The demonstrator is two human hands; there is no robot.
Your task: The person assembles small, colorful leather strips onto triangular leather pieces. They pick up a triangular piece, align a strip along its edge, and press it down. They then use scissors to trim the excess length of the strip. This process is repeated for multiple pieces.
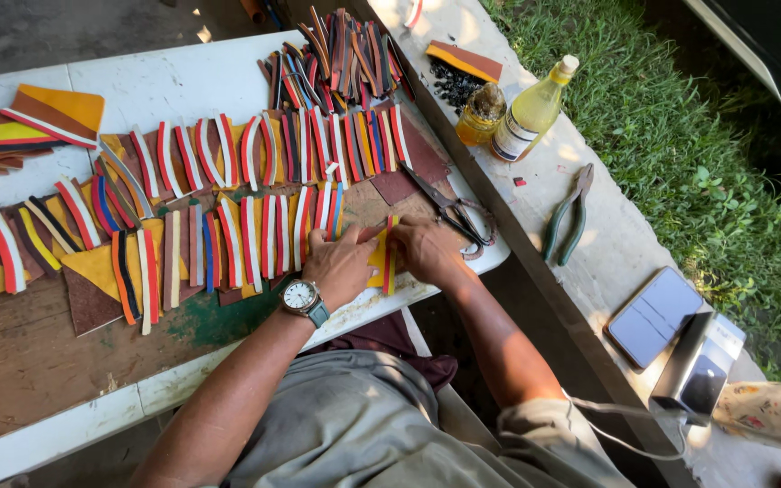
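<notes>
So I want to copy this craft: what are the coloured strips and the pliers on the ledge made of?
The coloured strips look like matte leather or rubbery sheet: flat, slightly curled, no shine; which of the two is unclear. The pliers look like metal with green, probably plastic-coated handles. The yellow piece between both hands looks like the same sheet.

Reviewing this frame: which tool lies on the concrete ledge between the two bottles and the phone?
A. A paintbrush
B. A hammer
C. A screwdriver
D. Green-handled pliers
D: the green-handled pliers lie on the concrete ledge, below the yellow bottles and above the phone, away from both hands.
</notes>
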